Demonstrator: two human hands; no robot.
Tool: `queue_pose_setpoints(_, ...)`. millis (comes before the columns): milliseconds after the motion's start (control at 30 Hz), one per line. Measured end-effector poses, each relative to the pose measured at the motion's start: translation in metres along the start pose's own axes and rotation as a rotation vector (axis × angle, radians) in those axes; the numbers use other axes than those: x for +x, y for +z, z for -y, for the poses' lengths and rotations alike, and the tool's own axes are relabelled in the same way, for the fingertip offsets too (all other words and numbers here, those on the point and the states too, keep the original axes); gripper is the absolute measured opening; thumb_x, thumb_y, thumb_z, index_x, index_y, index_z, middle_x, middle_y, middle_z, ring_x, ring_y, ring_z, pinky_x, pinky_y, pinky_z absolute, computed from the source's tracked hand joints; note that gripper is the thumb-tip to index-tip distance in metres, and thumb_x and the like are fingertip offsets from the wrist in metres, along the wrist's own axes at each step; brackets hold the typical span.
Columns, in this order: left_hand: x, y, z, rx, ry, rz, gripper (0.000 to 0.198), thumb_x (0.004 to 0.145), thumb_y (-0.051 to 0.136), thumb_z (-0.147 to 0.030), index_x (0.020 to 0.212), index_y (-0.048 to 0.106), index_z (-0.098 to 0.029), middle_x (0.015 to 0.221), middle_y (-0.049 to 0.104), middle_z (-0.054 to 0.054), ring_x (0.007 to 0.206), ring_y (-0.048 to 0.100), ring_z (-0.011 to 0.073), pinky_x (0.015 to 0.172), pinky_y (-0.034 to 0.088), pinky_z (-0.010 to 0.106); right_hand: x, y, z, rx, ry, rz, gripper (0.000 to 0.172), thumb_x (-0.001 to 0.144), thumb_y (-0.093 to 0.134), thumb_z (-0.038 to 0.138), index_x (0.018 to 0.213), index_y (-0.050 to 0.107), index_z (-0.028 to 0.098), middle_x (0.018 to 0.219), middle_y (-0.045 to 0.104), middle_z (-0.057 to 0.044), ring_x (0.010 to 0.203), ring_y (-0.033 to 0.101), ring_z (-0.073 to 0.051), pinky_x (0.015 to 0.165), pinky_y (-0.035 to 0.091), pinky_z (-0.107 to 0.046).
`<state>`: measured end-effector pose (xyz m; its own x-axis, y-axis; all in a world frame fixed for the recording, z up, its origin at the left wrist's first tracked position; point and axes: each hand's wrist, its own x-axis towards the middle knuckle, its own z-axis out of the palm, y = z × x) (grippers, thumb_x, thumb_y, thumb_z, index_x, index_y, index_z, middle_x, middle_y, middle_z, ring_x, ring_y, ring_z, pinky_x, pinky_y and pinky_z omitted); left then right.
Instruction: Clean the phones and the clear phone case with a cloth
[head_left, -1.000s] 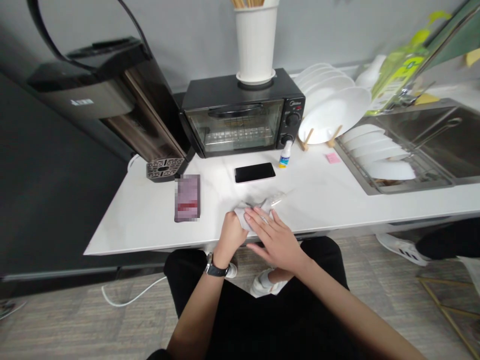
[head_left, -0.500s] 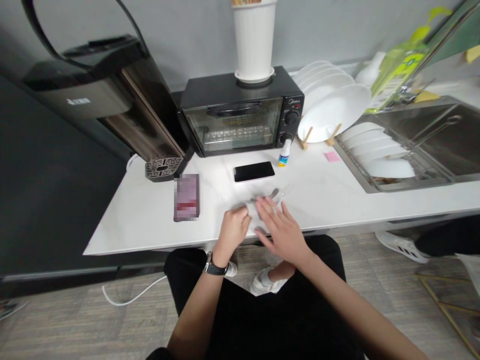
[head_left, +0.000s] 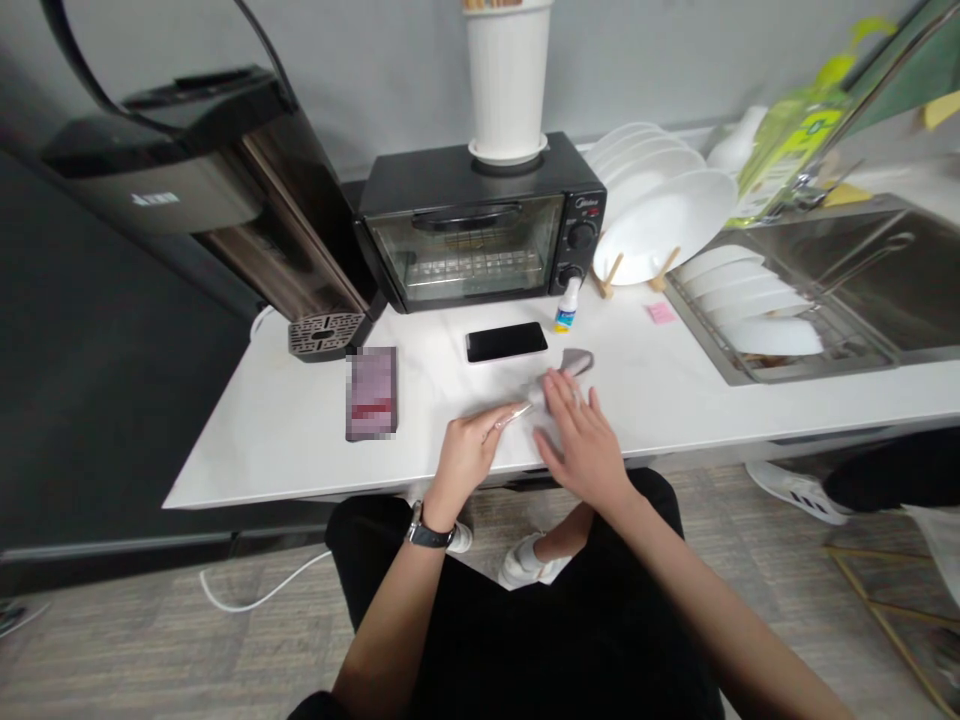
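Note:
My left hand (head_left: 466, 452) is closed, with a thin shiny strip (head_left: 514, 415) sticking out between thumb and fingers; its kind is not clear. My right hand (head_left: 581, 435) lies with fingers stretched out and thumb spread on a small grey cloth (head_left: 577, 361). One end of the cloth pokes out beyond the fingertips, and the rest is partly hidden beneath them. Just behind the hands a black-screened phone (head_left: 507, 343) lies flat. A small white spray bottle (head_left: 567, 306) with a blue and yellow label stands to the phone's right.
A purple pouch-like item (head_left: 373, 395), partly blurred out, lies at left near a tall drink dispenser (head_left: 300, 220). Behind stands a toaster oven (head_left: 480, 250) topped by a white pot (head_left: 510, 85). White plates (head_left: 664, 225), a pink note (head_left: 661, 313) and a sink (head_left: 731, 350) are at right.
My right hand has shifted slightly right, away from the left. More of the cloth shows past its fingertips, and the shiny strip in my left hand has come into view.

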<state>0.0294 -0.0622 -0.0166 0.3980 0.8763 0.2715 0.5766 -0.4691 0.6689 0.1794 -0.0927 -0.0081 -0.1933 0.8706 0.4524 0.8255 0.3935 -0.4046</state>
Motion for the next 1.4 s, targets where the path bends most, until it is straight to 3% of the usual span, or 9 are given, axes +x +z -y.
queue_pose_setpoints(100,0.001,0.001,-0.001,-0.048,0.021,-0.013,0.028,0.074,0.032,-0.013,0.096,0.047,-0.024,0.093,0.054,0.001,0.081,0.050,0.0157,0.071,0.038,0.026,0.000,-0.002,-0.002,-0.003,0.026,-0.052,0.058,0.068,0.038,0.023,0.119,0.011,0.019,0.122,0.019,-0.004,0.110,0.012,-0.024,0.088,0.017,-0.048)
queue_pose_setpoints(300,-0.004,0.003,0.015,-0.007,-0.010,-0.005,0.021,0.070,0.037,-0.011,0.067,0.056,-0.020,0.063,0.058,0.003,0.061,0.053,0.0178,0.058,0.040,0.028,-0.007,0.006,0.028,-0.039,-0.203,0.177,0.054,0.068,0.036,0.022,0.118,0.015,0.020,0.121,0.020,0.001,0.110,0.015,-0.019,0.091,0.021,-0.041)
queue_pose_setpoints(500,0.001,0.001,0.001,-0.075,-0.003,-0.002,0.027,0.076,0.032,-0.016,0.096,0.048,-0.024,0.092,0.055,0.001,0.081,0.051,0.0152,0.070,0.040,0.026,0.004,-0.013,-0.016,-0.102,0.096,0.006,0.053,0.069,0.034,0.016,0.118,0.015,0.022,0.122,0.019,0.001,0.109,0.016,-0.019,0.091,0.016,-0.043)
queue_pose_setpoints(700,0.002,-0.004,-0.006,-0.112,-0.047,-0.013,0.024,0.074,0.035,-0.017,0.091,0.051,-0.025,0.089,0.056,-0.002,0.076,0.053,0.0144,0.066,0.042,0.024,0.012,-0.019,-0.049,0.049,0.197,-0.069,0.045,0.068,0.031,0.010,0.109,0.032,0.028,0.107,0.043,0.002,0.094,0.042,-0.015,0.077,0.039,-0.031)
queue_pose_setpoints(800,0.007,-0.006,-0.010,-0.084,-0.038,-0.036,0.025,0.070,0.039,-0.013,0.089,0.050,-0.025,0.089,0.056,-0.003,0.078,0.052,0.0146,0.067,0.042,0.024,0.016,-0.022,-0.044,0.105,0.129,-0.120,0.046,0.066,0.030,0.006,0.105,0.037,0.028,0.104,0.046,0.004,0.094,0.042,-0.014,0.079,0.039,-0.029)
queue_pose_setpoints(1000,0.027,0.008,-0.015,-0.033,0.021,-0.060,0.024,0.065,0.043,-0.007,0.083,0.050,-0.021,0.082,0.057,0.002,0.074,0.052,0.0181,0.064,0.042,0.027,0.030,-0.030,-0.020,0.155,-0.324,-0.123,0.040,0.072,0.033,0.010,0.106,0.037,0.029,0.105,0.044,0.006,0.101,0.035,-0.014,0.086,0.032,-0.035)
queue_pose_setpoints(1100,0.030,0.016,-0.016,-0.054,0.031,-0.064,0.022,0.070,0.036,-0.008,0.081,0.051,-0.020,0.079,0.057,0.003,0.074,0.052,0.0170,0.065,0.042,0.028,0.037,-0.029,-0.022,0.138,-0.289,-0.140,0.037,0.074,0.029,0.011,0.108,0.035,0.025,0.108,0.042,0.001,0.102,0.033,-0.015,0.085,0.033,-0.037)
queue_pose_setpoints(1233,0.027,0.015,-0.021,-0.123,0.061,-0.087,0.034,0.074,0.030,-0.008,0.103,0.040,-0.022,0.099,0.050,0.001,0.088,0.048,0.0150,0.073,0.041,0.027,0.033,-0.018,-0.031,0.124,-0.180,-0.217,0.032,0.075,0.030,0.013,0.104,0.040,0.022,0.106,0.045,-0.004,0.103,0.031,-0.018,0.081,0.036,-0.037)
queue_pose_setpoints(1400,0.027,0.016,-0.016,-0.112,0.096,-0.033,0.034,0.073,0.032,-0.008,0.102,0.040,-0.023,0.101,0.049,-0.001,0.091,0.045,0.0144,0.079,0.037,0.027,0.018,-0.003,-0.019,0.140,-0.105,-0.282,0.041,0.074,0.032,0.014,0.113,0.027,0.023,0.115,0.034,-0.004,0.104,0.029,-0.020,0.083,0.034,-0.039)
